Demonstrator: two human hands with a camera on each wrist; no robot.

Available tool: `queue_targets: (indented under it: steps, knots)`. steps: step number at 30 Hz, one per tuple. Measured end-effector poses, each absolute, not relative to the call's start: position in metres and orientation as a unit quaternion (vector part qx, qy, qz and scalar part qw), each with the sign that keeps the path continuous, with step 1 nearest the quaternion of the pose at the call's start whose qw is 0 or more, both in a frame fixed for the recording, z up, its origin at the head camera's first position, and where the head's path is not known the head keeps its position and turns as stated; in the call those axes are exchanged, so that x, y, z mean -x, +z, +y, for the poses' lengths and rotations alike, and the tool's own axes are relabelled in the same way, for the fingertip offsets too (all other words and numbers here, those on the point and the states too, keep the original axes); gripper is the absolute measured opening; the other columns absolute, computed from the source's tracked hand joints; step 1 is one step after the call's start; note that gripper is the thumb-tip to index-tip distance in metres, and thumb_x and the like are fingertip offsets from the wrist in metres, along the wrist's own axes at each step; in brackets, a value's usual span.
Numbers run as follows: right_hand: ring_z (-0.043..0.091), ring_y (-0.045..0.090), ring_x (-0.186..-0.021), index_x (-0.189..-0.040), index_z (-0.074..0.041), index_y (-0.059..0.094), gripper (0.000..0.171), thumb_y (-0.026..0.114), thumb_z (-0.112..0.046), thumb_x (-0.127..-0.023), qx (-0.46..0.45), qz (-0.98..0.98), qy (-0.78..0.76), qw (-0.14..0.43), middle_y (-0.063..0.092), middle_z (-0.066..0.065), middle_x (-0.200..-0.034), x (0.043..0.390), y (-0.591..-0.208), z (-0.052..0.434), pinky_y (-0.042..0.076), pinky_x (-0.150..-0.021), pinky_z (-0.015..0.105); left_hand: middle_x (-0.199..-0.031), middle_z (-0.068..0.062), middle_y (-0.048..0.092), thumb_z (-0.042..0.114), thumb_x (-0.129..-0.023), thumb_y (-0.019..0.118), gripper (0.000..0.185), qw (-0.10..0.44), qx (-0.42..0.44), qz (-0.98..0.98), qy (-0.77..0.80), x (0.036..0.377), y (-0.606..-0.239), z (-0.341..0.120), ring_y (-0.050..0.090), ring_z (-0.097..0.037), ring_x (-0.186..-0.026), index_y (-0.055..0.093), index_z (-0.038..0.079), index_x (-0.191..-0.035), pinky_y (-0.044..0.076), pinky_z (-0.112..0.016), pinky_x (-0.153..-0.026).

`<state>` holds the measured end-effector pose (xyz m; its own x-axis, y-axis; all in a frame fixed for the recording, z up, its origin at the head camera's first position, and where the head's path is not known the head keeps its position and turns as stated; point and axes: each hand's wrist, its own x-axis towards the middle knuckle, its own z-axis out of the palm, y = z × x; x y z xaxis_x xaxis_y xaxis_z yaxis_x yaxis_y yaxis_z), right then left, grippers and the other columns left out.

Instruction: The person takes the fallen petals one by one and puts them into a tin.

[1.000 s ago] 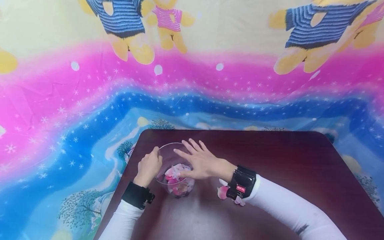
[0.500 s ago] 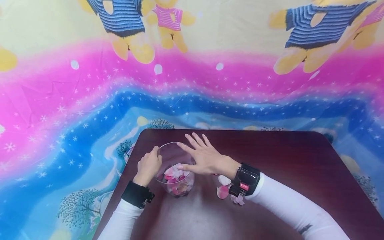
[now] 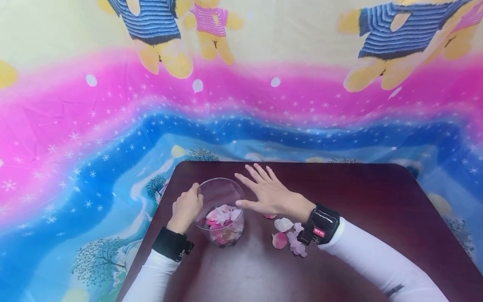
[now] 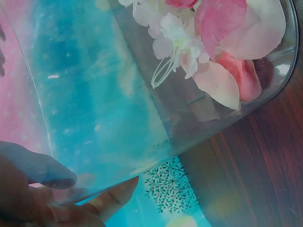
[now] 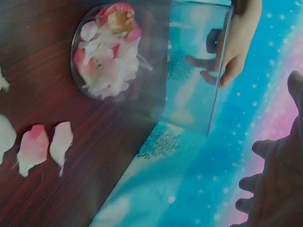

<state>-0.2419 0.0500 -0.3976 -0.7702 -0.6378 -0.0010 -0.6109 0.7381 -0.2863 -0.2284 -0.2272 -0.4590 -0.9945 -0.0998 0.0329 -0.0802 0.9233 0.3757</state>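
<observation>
While my left hand (image 3: 185,209) grips the glass jar (image 3: 220,209) by its rim at the table's (image 3: 358,197) left end, my right hand (image 3: 269,195) hovers flat, fingers spread, just right of it. From the left wrist, petals (image 4: 222,52) fill the jar's bottom. From the right wrist, loose petals (image 5: 33,146) lie nearer my right hand.

this looks like a home corner set up for recording, not a workshop or shop. behind and around the small dark wooden table (image 3: 339,193) hangs a bright printed bedsheet (image 3: 113,126) with cartoon bears in striped jumpers, pink and blue bands, stars and little trees. on the table, near its left edge, stands a clear glass bowl (image 3: 220,197) of pink and white petals.
</observation>
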Motion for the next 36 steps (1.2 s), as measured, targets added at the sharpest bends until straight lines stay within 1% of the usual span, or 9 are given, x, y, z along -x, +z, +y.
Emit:
queue_targets:
  steps: [4,9,12,18,21,27,31,34,36]
  knots:
    - [0.032,0.004,-0.16,-0.162,-0.032,0.021,0.08,0.042,-0.072,-0.095,0.316,0.936,-0.144,0.062,0.013,0.008,-0.171,0.245,-0.403,0.066,0.005,-0.126,0.058,-0.065,-0.007,0.052,0.019,-0.1,0.052,0.01,0.026,-0.046,-0.98,-0.19,0.228,-0.459,-0.227,0.055,-0.026,-0.06,0.055,0.011,-0.105,0.04,-0.038,-0.055]
    - [0.037,0.01,-0.159,-0.161,-0.027,0.027,0.078,0.043,-0.069,-0.097,0.297,0.94,-0.148,0.078,0.019,0.013,-0.17,0.248,-0.416,0.089,0.015,-0.124,0.059,-0.066,-0.007,0.052,0.018,-0.1,0.051,0.01,0.025,-0.041,-0.981,-0.189,0.228,-0.46,-0.227,0.054,-0.025,-0.06,0.055,0.01,-0.105,0.04,-0.038,-0.054]
    - [0.04,0.013,-0.158,-0.16,-0.024,0.03,0.077,0.045,-0.067,-0.097,0.283,0.942,-0.153,0.092,0.022,0.016,-0.168,0.248,-0.428,0.104,0.018,-0.123,0.06,-0.066,-0.007,0.051,0.018,-0.1,0.051,0.011,0.023,-0.04,-0.981,-0.189,0.228,-0.461,-0.228,0.054,-0.025,-0.059,0.055,0.009,-0.106,0.039,-0.037,-0.053]
    - [0.048,0.024,-0.152,-0.156,-0.018,0.038,0.077,0.049,-0.065,-0.097,0.268,0.945,-0.144,0.119,0.031,0.023,-0.163,0.248,-0.452,0.132,0.025,-0.118,0.064,-0.066,-0.007,0.051,0.018,-0.1,0.051,0.01,0.022,-0.042,-0.981,-0.189,0.229,-0.459,-0.227,0.054,-0.024,-0.059,0.054,0.01,-0.105,0.039,-0.036,-0.053]
    - [0.051,0.029,-0.149,-0.154,-0.016,0.041,0.079,0.055,-0.064,-0.094,0.264,0.945,-0.138,0.136,0.035,0.026,-0.16,0.247,-0.464,0.146,0.028,-0.115,0.066,-0.066,-0.007,0.052,0.019,-0.1,0.05,0.011,0.022,-0.04,-0.981,-0.187,0.229,-0.459,-0.227,0.055,-0.025,-0.06,0.054,0.01,-0.106,0.04,-0.037,-0.053]
    - [0.051,0.039,-0.143,-0.15,-0.012,0.046,0.084,0.072,-0.058,-0.085,0.236,0.948,-0.137,0.163,0.04,0.028,-0.156,0.238,-0.489,0.172,0.037,-0.107,0.068,-0.066,-0.007,0.052,0.019,-0.1,0.051,0.011,0.025,-0.04,-0.982,-0.185,0.229,-0.459,-0.227,0.056,-0.026,-0.061,0.054,0.011,-0.106,0.042,-0.038,-0.054]
    - [0.052,0.04,-0.14,-0.147,-0.009,0.049,0.086,0.081,-0.051,-0.078,0.216,0.95,-0.146,0.174,0.039,0.03,-0.154,0.231,-0.504,0.187,0.038,-0.103,0.07,-0.066,-0.008,0.053,0.019,-0.1,0.051,0.01,0.029,-0.04,-0.982,-0.182,0.23,-0.459,-0.228,0.057,-0.027,-0.062,0.054,0.011,-0.105,0.042,-0.039,-0.053]
    - [0.052,0.043,-0.136,-0.143,-0.008,0.054,0.085,0.086,-0.045,-0.074,0.201,0.953,-0.148,0.173,0.042,0.029,-0.151,0.228,-0.513,0.194,0.04,-0.101,0.068,-0.067,-0.008,0.053,0.019,-0.1,0.051,0.011,0.027,-0.04,-0.982,-0.18,0.231,-0.459,-0.229,0.058,-0.028,-0.063,0.054,0.011,-0.106,0.043,-0.04,-0.054]
    - [0.049,0.049,-0.129,-0.137,-0.008,0.058,0.079,0.089,-0.041,-0.072,0.197,0.955,-0.148,0.166,0.05,0.027,-0.143,0.226,-0.516,0.196,0.045,-0.097,0.064,-0.068,-0.008,0.054,0.019,-0.1,0.051,0.011,0.026,-0.042,-0.982,-0.18,0.231,-0.459,-0.228,0.059,-0.028,-0.064,0.054,0.011,-0.106,0.043,-0.041,-0.055]
